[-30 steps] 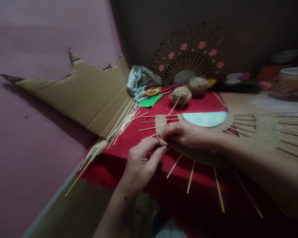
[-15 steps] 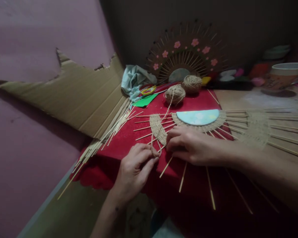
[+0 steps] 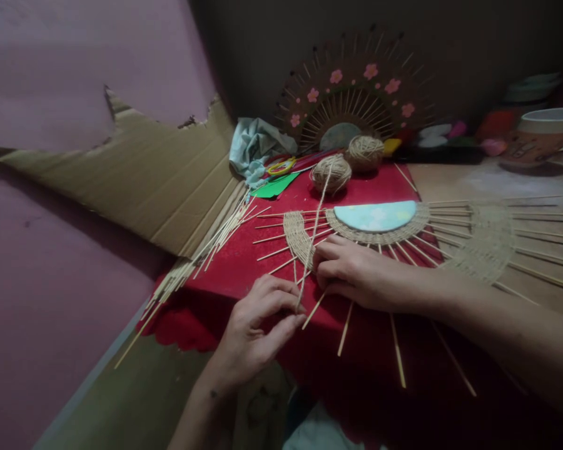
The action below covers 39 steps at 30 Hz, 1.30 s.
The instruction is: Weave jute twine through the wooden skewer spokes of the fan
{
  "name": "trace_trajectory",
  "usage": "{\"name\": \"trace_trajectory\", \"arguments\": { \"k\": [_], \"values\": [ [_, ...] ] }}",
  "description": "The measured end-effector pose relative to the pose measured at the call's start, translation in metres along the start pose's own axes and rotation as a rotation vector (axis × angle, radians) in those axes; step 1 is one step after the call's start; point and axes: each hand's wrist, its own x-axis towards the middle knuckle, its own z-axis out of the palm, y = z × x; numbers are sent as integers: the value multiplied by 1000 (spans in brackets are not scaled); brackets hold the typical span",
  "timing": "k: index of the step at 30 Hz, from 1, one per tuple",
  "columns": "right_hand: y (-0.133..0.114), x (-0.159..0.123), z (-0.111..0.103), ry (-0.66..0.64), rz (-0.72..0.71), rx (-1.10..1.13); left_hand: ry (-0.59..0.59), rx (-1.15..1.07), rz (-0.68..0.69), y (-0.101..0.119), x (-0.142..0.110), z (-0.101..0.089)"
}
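Observation:
A half-round fan of thin sticks (image 3: 398,350) lies on a red cloth (image 3: 234,269), with a pale blue half-disc (image 3: 375,216) at its centre and a woven twine band (image 3: 299,236) farther out. My left hand (image 3: 267,325) pinches a strand of twine (image 3: 312,240) just off the fan's near left side. That strand runs up to a twine ball (image 3: 331,174) behind the fan. Closed over the band and sticks, my right hand (image 3: 351,275) grips the fan's woven edge; its fingertips are partly hidden.
Loose sticks (image 3: 216,240) lie at the left beside torn cardboard (image 3: 136,181). Behind are a second twine ball (image 3: 365,153), yellow-handled scissors (image 3: 281,166), green paper (image 3: 276,185), a crumpled cloth (image 3: 256,150) and a flowered fan (image 3: 370,81). A cup (image 3: 539,137) stands at the right.
My left hand has moved slightly down and right, drawing the twine into a straight line from the ball across the band. My right hand stays at the woven edge.

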Motion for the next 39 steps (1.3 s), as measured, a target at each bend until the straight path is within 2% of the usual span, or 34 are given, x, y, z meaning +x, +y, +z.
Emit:
{"name": "trace_trajectory", "arguments": {
  "k": [3,7,13,18,23,26,31,33,35,37,39],
  "values": [
    [1,0,2,-4,-12,-24,-30,-22,2,-2,-6,-3],
    [4,-1,5,18,-50,-53,-117,53,42,-5,-13,-7],
    [4,-1,6,27,-31,-49,-206,134,319,-14,-9,-11],
    [2,0,4,31,-36,-37,-171,199,393,-19,-10,-6],
    [2,-1,3,37,-26,-3,-77,237,369,-19,-13,2],
    [1,-3,0,58,-23,76,-81,268,368,-15,-12,4],
    [-6,-5,-1,310,-42,103,-97,300,300,-9,-13,6],
    [-8,-4,1,278,-95,25,-68,288,276,-10,-15,7],
    [-7,-3,2,171,-132,-39,-37,300,228,-10,-16,8],
    [-5,-3,2,87,-115,-59,-23,324,145,-11,-16,8],
    [-1,-3,1,65,-76,-49,-10,333,61,-11,-14,9]
  ]
}}
